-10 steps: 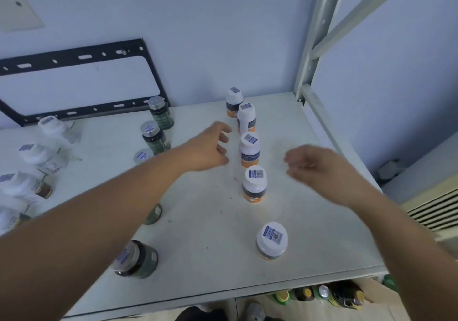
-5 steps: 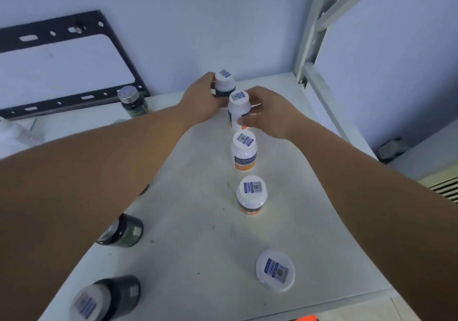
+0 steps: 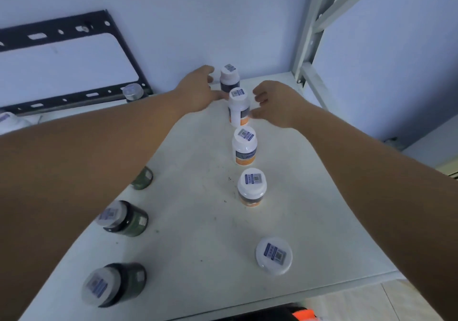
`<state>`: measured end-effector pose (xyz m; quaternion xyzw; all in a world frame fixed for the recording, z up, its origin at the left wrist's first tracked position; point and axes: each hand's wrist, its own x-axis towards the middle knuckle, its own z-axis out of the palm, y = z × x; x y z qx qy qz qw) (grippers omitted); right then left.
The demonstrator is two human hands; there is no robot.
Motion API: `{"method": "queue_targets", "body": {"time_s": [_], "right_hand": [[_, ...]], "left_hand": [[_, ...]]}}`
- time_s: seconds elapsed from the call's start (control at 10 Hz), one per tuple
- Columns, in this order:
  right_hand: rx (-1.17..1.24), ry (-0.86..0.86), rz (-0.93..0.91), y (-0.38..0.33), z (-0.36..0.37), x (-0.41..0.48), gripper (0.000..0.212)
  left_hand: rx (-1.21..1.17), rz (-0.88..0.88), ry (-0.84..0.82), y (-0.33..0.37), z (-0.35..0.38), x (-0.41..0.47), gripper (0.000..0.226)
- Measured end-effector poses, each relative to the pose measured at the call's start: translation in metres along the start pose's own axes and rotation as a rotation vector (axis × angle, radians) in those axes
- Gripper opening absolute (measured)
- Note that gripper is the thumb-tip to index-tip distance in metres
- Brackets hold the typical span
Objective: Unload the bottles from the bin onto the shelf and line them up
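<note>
Several white-capped bottles stand in a line running from the back wall toward the front edge of the white shelf [image 3: 203, 241]. The rear bottle [image 3: 229, 79] and the second bottle [image 3: 238, 107] sit between my hands. My left hand [image 3: 198, 90] hovers just left of the rear bottle, fingers apart, holding nothing. My right hand [image 3: 275, 102] is just right of the second bottle, fingers loosely curled and apart, thumb tip close to its side. Further forward stand the third bottle [image 3: 244, 146], another [image 3: 252, 187] and the front one [image 3: 274, 256]. The bin is out of view.
Dark green jars stand on the left: one [image 3: 125, 218], one nearer [image 3: 114, 284], one [image 3: 143, 178] half hidden under my left forearm, one [image 3: 133, 92] by the black wall bracket [image 3: 62, 29]. The shelf's grey upright [image 3: 307, 36] rises at the back right.
Both hands have let go of the two rear bottles and drawn slightly apart from them. One second ago the hands were lower down the line, reaching toward the back.
</note>
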<state>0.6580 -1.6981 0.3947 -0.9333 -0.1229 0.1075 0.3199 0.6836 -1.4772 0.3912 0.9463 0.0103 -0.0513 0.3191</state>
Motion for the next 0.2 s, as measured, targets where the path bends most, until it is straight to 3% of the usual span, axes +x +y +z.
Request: {"method": "queue_targets", "body": {"time_s": [0.2], "right_hand": [[-0.157,0.082,-0.010,-0.028,-0.035,-0.033,0.049]], "left_hand": [[0.246,0.167,-0.059,0.007,-0.045,-0.058,0.067]]}}
